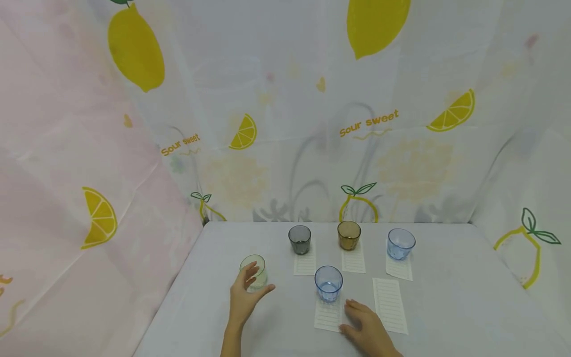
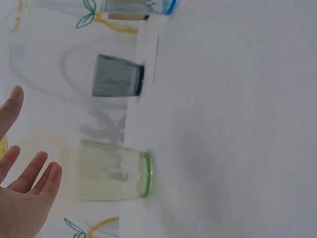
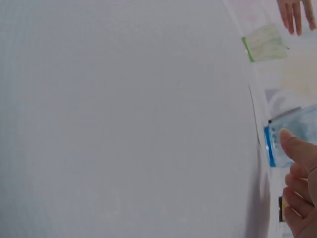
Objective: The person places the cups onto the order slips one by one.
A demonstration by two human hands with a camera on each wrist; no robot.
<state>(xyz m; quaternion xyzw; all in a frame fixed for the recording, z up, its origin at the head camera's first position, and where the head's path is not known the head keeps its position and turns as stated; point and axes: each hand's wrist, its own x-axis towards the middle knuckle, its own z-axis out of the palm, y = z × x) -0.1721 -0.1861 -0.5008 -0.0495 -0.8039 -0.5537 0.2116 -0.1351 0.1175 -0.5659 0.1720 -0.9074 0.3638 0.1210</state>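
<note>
A pale green clear glass [image 1: 262, 274] stands upright on the table at the left. My left hand [image 1: 243, 300] hovers in front of it with fingers spread; in the left wrist view a gap shows between that hand [image 2: 25, 198] and the green glass [image 2: 111, 171]. A blue glass [image 1: 328, 285] stands at the far end of a white paper strip [image 1: 327, 317] near the middle. To its right, my right hand [image 1: 368, 328] is apart from it, thumb and fingers parted and loosely bent, holding nothing.
A grey glass [image 1: 300, 240], an amber glass [image 1: 349, 236] and another blue glass [image 1: 400, 244] line the back, each on a paper strip. Another strip [image 1: 390, 305] lies bare at the right. Lemon-printed cloth [image 1: 285, 124] walls the white table in.
</note>
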